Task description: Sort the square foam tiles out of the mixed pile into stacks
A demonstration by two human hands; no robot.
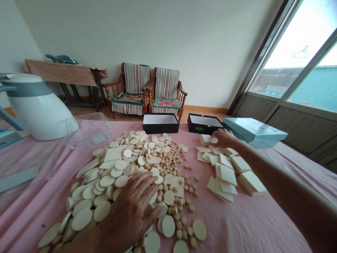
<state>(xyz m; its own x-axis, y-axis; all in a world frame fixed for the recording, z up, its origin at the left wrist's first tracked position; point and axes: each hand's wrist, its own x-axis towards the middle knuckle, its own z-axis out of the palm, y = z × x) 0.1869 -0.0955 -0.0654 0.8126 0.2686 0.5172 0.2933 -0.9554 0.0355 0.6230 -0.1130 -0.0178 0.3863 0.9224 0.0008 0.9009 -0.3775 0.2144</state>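
Note:
My left hand [135, 205] lies on a big heap of round wooden discs [106, 181], its fingers stretched out and spread slightly apart. Small wooden beads [171, 160] are scattered through the right side of the heap. Farther off, my right hand [225, 137] reaches past several stacks of square wooden pieces [226, 174]. Its fingers are bent, with a small round wooden disc [214, 140] at the fingertips, beside a short stack of squares [205, 139]. Part of its grip is hidden behind the hand.
Two open black boxes [160, 128] [204, 128] stand at the table's far edge, near a pale green box [254, 130]. To the left are a white jug [39, 109] and a clear plastic container [88, 130]. A pink cloth [237, 228] covers the table. Two chairs [137, 82] stand beyond.

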